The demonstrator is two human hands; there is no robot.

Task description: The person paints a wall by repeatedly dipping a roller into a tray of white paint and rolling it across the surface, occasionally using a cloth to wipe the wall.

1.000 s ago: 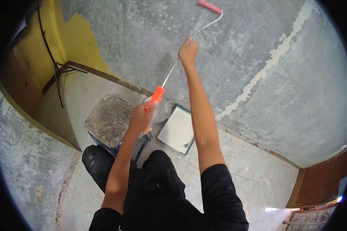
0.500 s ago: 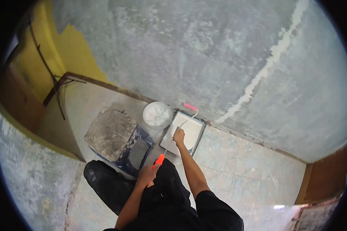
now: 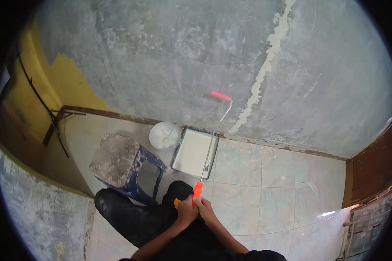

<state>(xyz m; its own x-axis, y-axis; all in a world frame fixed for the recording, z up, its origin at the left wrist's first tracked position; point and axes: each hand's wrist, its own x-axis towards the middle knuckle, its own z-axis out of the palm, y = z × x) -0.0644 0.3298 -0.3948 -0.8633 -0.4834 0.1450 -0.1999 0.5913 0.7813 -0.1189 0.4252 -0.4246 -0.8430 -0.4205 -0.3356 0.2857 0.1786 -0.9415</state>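
Both of my hands are closed low on the orange handle (image 3: 198, 190) of a paint roller. My left hand (image 3: 187, 212) is wrapped around its lower end, and a small yellow-orange piece (image 3: 176, 203) pokes out beside that fist. Against it, my right hand (image 3: 206, 210) grips the same handle. A long thin metal rod runs up from the handle and bends near the top into the pink roller sleeve (image 3: 221, 95), which overlaps the grey wall in this view. Under the rod sits a dark-rimmed paint tray (image 3: 177, 153) filled with white paint.
Left of the tray stands a whitish translucent round container (image 3: 164, 135). A paint-stained blue stool (image 3: 149, 174) is beside my knee. The grey wall (image 3: 161, 65) carries a pale filler strip (image 3: 265, 65). A brown wooden panel (image 3: 370, 161) stands at right, on the tiled floor (image 3: 278, 191).
My right hand has slid down from the rod to the handle beside my left. The roller sleeve has risen away from the tray. My view has shifted right.
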